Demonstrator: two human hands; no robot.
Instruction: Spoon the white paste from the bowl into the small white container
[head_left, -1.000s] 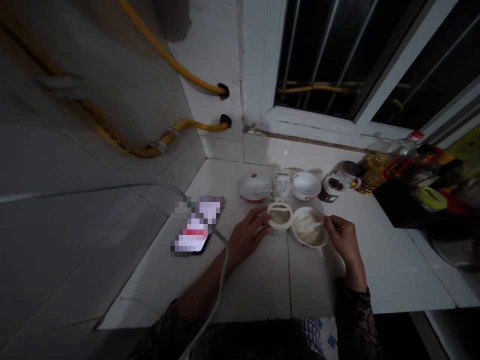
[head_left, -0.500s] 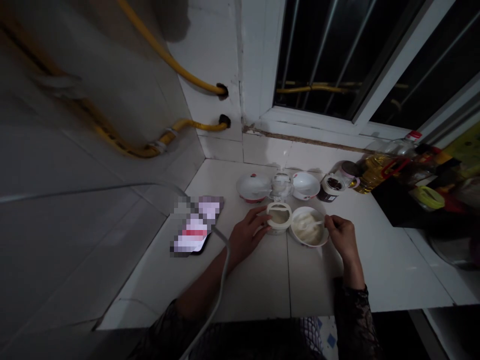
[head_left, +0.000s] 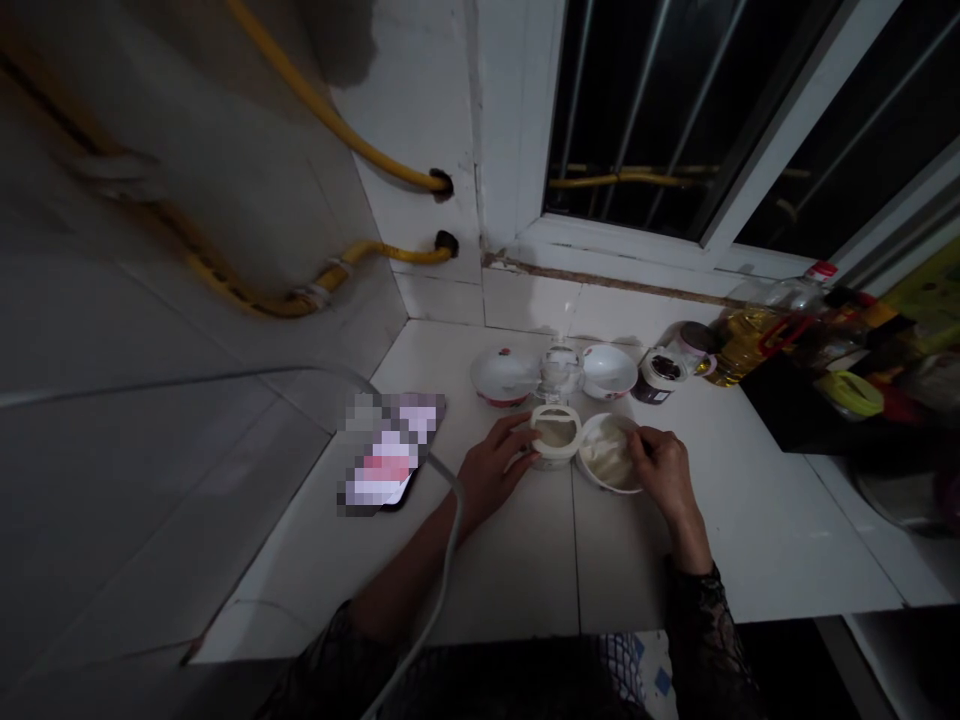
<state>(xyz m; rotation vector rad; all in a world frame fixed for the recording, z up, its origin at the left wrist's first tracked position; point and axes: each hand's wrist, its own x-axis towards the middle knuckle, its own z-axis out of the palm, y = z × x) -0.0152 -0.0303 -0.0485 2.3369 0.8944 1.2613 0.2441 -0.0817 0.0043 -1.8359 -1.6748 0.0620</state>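
My left hand is wrapped round the left side of a small container with a cream rim, its opening facing up and pale contents inside. Against its right side stands a white bowl holding a pale, powdery-looking substance. Over that bowl's right edge, the fingers of my right hand pinch the handle of a white spoon. The spoon's head is down in the pale substance, and its outline is hard to make out. My right fingers cover most of the handle.
Behind stand a white bowl, a clear container, another bowl and a dark-filled jar. An oil bottle is at the right. A phone lies left; a grey cable crosses my left forearm.
My right hand has moved left over the bowl, carrying the spoon further into the pale substance. My left hand stays on the container. The view has shifted very slightly.
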